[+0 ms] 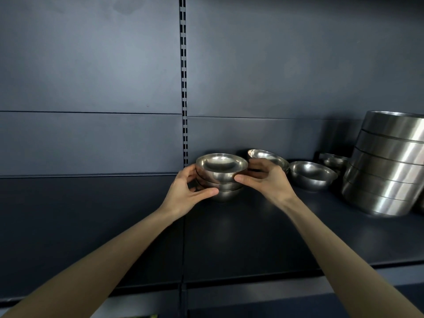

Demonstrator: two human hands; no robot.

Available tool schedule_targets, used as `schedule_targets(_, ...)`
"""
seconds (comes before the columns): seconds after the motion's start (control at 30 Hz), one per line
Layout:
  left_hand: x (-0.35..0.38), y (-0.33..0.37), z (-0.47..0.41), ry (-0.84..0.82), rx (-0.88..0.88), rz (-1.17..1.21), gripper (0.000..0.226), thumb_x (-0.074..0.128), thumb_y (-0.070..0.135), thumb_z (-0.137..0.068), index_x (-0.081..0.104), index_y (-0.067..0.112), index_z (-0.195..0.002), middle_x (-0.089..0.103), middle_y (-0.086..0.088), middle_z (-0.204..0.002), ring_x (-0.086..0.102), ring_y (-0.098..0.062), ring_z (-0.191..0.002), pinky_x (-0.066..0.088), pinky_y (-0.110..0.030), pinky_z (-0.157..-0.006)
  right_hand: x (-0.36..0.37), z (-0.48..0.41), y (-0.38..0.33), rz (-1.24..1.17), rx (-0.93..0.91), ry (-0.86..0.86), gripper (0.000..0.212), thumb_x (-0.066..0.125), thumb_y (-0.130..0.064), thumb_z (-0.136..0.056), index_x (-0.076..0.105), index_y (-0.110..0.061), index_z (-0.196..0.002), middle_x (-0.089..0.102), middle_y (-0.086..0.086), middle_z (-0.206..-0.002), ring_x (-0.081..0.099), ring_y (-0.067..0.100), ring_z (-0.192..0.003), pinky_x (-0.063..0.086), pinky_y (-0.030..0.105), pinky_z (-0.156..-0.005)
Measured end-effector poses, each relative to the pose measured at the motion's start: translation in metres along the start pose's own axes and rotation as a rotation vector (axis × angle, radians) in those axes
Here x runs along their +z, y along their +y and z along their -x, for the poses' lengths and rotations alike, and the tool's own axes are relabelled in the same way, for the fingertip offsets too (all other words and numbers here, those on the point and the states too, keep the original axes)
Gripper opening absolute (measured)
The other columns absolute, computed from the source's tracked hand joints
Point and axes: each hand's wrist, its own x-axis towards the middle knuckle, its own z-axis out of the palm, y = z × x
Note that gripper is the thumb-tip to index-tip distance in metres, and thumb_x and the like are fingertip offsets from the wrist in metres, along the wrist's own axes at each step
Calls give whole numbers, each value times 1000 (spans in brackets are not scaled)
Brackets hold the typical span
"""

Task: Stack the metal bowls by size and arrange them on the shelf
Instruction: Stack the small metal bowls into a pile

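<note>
1. Position: stack of small bowls (221,177) stands upright on the shelf (252,226), squarely between both hands.
2. Neighbours: loose bowl (312,175) lies at 3 o'clock from it, nearer the right hand (268,180).
3. Grip: left hand (190,187) at 9 o'clock, right hand at 3, each curled around the stack, thumbs touching metal.
</note>
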Motion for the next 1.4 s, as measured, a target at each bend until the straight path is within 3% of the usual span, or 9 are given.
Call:
schedule_targets(0.07, -2, -2, 0, -24, -68, -9, 85, 86, 25, -61, 42, 19, -134, 49, 3, -131, 48, -8, -121, 52, -23, -91, -3, 1, 5, 29, 46, -10, 106, 85, -53, -41, 51, -13, -132, 63, 1, -121, 66, 16, -106, 52, 33, -96)
schedule_targets(0.13, -3, -1, 0, -62, -118, -21, 87, 86, 22, -62, 40, 18, -135, 51, 7, -126, 50, -6, -116, 52, -19, -87, -4, 2, 9, 35, 95, -51, 111, 85, -49, -44, 43, -12, -140, 58, 5, -129, 64, 18, -108, 51, 32, -97)
schedule_targets(0.3, -2, 1, 0, -99, -134, -23, 65, 83, 10, -68, 47, 22, -121, 58, 11, -110, 58, -1, -98, 49, -6, -70, 3, 3, 15, -10, 132, -120, 87, 85, -22, -67, 41, -10, -141, 60, 2, -125, 66, 11, -101, 52, 19, -86)
schedule_targets(0.53, -3, 8, -2, -50, -102, -57, 67, 86, 20, -64, 54, 19, -123, 62, 7, -115, 60, -7, -106, 48, -20, -91, 3, 3, 6, -33, 79, -62, 51, 84, -15, -69, 60, -16, -114, 72, -4, -98, 71, 3, -83, 54, 17, -80)
schedule_targets(0.67, -2, 28, -10, -24, -44, -24, 66, 88, 21, -61, 57, 17, -120, 66, 5, -112, 63, -10, -104, 51, -26, -93, -9, 1, -15, -56, 38, -29, 51, 84, -25, -61, 66, -14, -107, 75, 0, -95, 71, 10, -89, 55, 26, -83)
schedule_targets(0.8, 11, 50, -30, -15, -8, 28, 65, 86, 15, -64, 54, 18, -120, 63, 13, -107, 63, 8, -89, 49, -7, -74, -30, -6, -35, -67, 4, 72, 60, 83, -33, -49, 64, -15, -103, 74, -1, -95, 70, 16, -91, 56, 34, -85)
schedule_targets(0.93, 35, 63, -55, -40, 11, 57, 59, 85, 15, -66, 54, 15, -117, 62, 13, -105, 59, 6, -91, 46, -2, -68, -57, -16, -44, -20, -1, 144, 68, 85, -41, -42, 64, -18, -102, 73, 2, -101, 71, 18, -95, 57, 39, -87)
schedule_targets(1.17, 82, 57, -95, -105, -24, 154, 58, 85, 11, -66, 55, 17, -115, 65, 4, -112, 66, -8, -98, 51, -20, -83, -97, -35, -27, 10, 28, 208, 51, 85, -19, -67, 61, -11, -112, 72, -1, -98, 71, 14, -90, 57, 36, -88)
schedule_targets(1.4, 106, 41, -117, -136, 1, 40, 55, 84, 20, -68, 56, 22, -115, 60, 18, -102, 55, 8, -95, 42, -6, -76, -113, -53, 0, -5, 56, 210, 37, 83, -14, -70, 59, -25, -95, 70, -5, -92, 70, 8, -86, 56, 34, -90)
